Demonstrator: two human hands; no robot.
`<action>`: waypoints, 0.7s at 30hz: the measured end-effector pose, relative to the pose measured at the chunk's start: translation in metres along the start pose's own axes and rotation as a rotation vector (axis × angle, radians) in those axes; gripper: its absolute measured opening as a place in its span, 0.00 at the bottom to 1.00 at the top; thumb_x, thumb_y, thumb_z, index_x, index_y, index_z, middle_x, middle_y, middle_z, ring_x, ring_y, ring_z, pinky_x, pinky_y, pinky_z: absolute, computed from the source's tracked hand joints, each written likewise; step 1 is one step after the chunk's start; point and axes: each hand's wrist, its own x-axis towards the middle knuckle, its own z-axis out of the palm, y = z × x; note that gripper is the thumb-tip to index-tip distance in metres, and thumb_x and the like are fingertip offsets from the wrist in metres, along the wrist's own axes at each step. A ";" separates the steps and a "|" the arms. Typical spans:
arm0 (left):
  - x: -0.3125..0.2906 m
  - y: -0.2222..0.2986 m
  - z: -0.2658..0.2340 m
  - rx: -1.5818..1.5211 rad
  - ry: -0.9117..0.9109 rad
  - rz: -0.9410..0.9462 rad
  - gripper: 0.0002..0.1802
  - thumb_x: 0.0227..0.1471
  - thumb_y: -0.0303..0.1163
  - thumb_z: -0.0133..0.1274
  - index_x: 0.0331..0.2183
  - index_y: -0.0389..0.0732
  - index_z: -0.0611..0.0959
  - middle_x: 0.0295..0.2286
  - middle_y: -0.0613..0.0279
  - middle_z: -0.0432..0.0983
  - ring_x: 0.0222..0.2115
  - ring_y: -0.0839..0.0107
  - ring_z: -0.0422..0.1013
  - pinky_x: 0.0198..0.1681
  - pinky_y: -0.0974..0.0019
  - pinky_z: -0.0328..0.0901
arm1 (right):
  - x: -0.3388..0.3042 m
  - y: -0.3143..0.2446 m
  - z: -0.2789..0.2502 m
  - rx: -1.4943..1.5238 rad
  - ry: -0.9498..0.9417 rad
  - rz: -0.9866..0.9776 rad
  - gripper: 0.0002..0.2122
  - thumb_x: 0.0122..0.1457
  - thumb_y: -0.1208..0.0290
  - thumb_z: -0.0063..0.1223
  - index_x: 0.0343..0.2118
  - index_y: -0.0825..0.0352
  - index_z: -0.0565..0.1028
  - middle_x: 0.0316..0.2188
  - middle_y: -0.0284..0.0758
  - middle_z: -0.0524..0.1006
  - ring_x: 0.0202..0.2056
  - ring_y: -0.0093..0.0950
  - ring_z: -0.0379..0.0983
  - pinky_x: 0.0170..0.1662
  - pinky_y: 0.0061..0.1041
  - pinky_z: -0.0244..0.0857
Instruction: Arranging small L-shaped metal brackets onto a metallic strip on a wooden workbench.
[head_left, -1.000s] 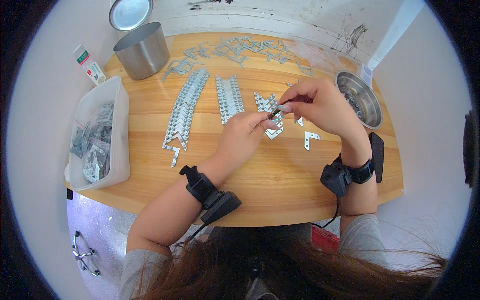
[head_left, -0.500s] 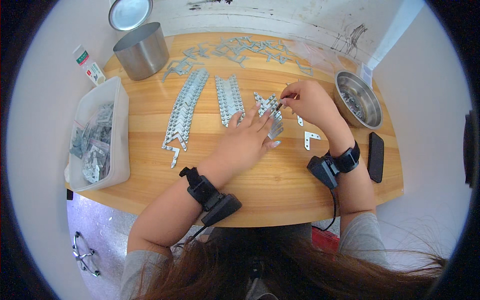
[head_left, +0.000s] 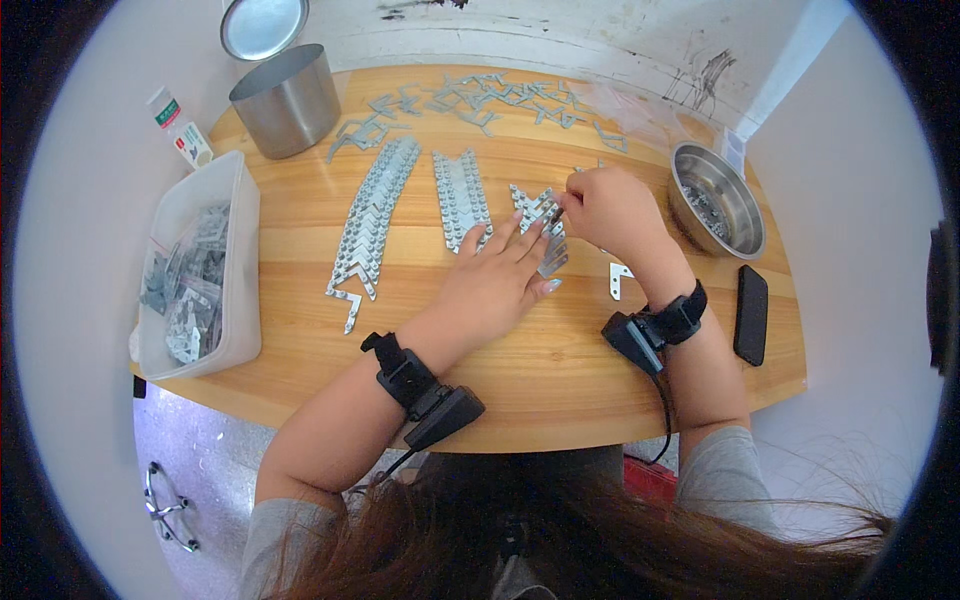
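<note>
My left hand (head_left: 495,290) lies with fingers stretched out and apart, the fingertips resting on a short row of overlapping metal corner brackets (head_left: 530,203). My right hand (head_left: 622,212) is closed in a pinch at the right side of that row, on a thin dark stick-like tool (head_left: 557,214). Its exact kind is hidden by the fingers. Left of it lie a middle row of brackets (head_left: 462,195) and a longer, curved row (head_left: 372,205), both studded with small round pieces. A loose L-shaped bracket (head_left: 616,284) sits below my right wrist, partly covered.
Scattered brackets (head_left: 515,95) lie along the table's far side. At the right are a steel bowl (head_left: 745,225) of small metal parts and a black phone (head_left: 751,315). A plastic bin (head_left: 245,300) of bagged parts, a steel pot (head_left: 290,110) and a white bottle (head_left: 180,130) stand left.
My right hand has turned and come slightly lower and nearer the left fingertips, its wrist covering more of the loose bracket. My left hand stays in place.
</note>
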 end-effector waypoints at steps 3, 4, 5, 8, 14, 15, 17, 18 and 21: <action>0.000 -0.001 0.001 -0.003 -0.010 -0.002 0.29 0.58 0.43 0.41 0.57 0.40 0.64 0.59 0.58 0.57 0.62 0.58 0.48 0.61 0.47 0.41 | 0.001 0.001 0.004 -0.010 0.060 -0.037 0.13 0.52 0.58 0.51 0.26 0.64 0.80 0.24 0.42 0.78 0.29 0.42 0.75 0.33 0.38 0.70; 0.000 -0.001 0.001 -0.008 -0.008 -0.004 0.29 0.58 0.43 0.41 0.57 0.39 0.64 0.59 0.58 0.57 0.62 0.58 0.48 0.61 0.47 0.41 | 0.000 0.000 -0.003 0.028 0.005 -0.021 0.13 0.52 0.59 0.52 0.27 0.64 0.79 0.24 0.42 0.78 0.29 0.42 0.75 0.33 0.39 0.69; -0.001 -0.001 0.001 -0.013 -0.006 -0.007 0.29 0.58 0.42 0.41 0.57 0.39 0.64 0.59 0.58 0.56 0.62 0.58 0.48 0.61 0.47 0.41 | -0.001 -0.001 -0.007 0.066 -0.050 -0.004 0.12 0.52 0.60 0.52 0.27 0.64 0.79 0.25 0.42 0.78 0.29 0.42 0.75 0.33 0.39 0.69; -0.001 -0.002 0.002 -0.019 0.009 -0.001 0.29 0.58 0.42 0.42 0.57 0.39 0.64 0.59 0.57 0.56 0.62 0.58 0.48 0.61 0.47 0.41 | 0.000 0.014 -0.001 0.420 0.028 -0.199 0.10 0.55 0.65 0.52 0.25 0.67 0.77 0.23 0.42 0.76 0.26 0.42 0.73 0.30 0.37 0.66; 0.001 0.001 0.000 -0.024 -0.019 -0.015 0.29 0.57 0.42 0.43 0.57 0.40 0.64 0.59 0.57 0.56 0.62 0.59 0.48 0.61 0.47 0.41 | 0.001 0.008 0.017 0.069 0.199 -0.246 0.11 0.56 0.64 0.52 0.22 0.67 0.76 0.21 0.41 0.76 0.25 0.42 0.72 0.29 0.39 0.65; 0.001 0.000 0.000 -0.023 -0.020 -0.013 0.29 0.57 0.42 0.43 0.57 0.40 0.64 0.59 0.57 0.56 0.62 0.59 0.48 0.61 0.47 0.41 | 0.002 0.004 0.017 0.070 0.200 -0.244 0.11 0.56 0.64 0.52 0.22 0.67 0.76 0.21 0.41 0.76 0.25 0.42 0.72 0.29 0.39 0.65; 0.001 0.000 0.002 -0.021 -0.020 -0.022 0.28 0.57 0.42 0.43 0.57 0.40 0.65 0.59 0.57 0.57 0.61 0.60 0.49 0.60 0.47 0.41 | 0.003 -0.002 0.015 -0.077 0.111 -0.177 0.17 0.55 0.56 0.50 0.23 0.68 0.77 0.22 0.42 0.77 0.28 0.43 0.75 0.30 0.41 0.68; 0.001 -0.001 0.002 -0.020 -0.020 -0.019 0.28 0.57 0.42 0.43 0.57 0.40 0.65 0.59 0.57 0.57 0.61 0.60 0.49 0.60 0.47 0.41 | 0.003 -0.001 0.013 -0.077 0.112 -0.175 0.17 0.55 0.56 0.50 0.23 0.68 0.77 0.22 0.42 0.77 0.28 0.43 0.75 0.30 0.41 0.68; 0.000 -0.002 0.002 -0.010 -0.009 -0.016 0.29 0.57 0.43 0.43 0.57 0.40 0.65 0.59 0.57 0.57 0.61 0.60 0.50 0.60 0.47 0.42 | 0.002 0.006 0.003 -0.007 0.101 -0.157 0.20 0.56 0.52 0.48 0.22 0.67 0.78 0.21 0.42 0.77 0.27 0.43 0.75 0.30 0.41 0.68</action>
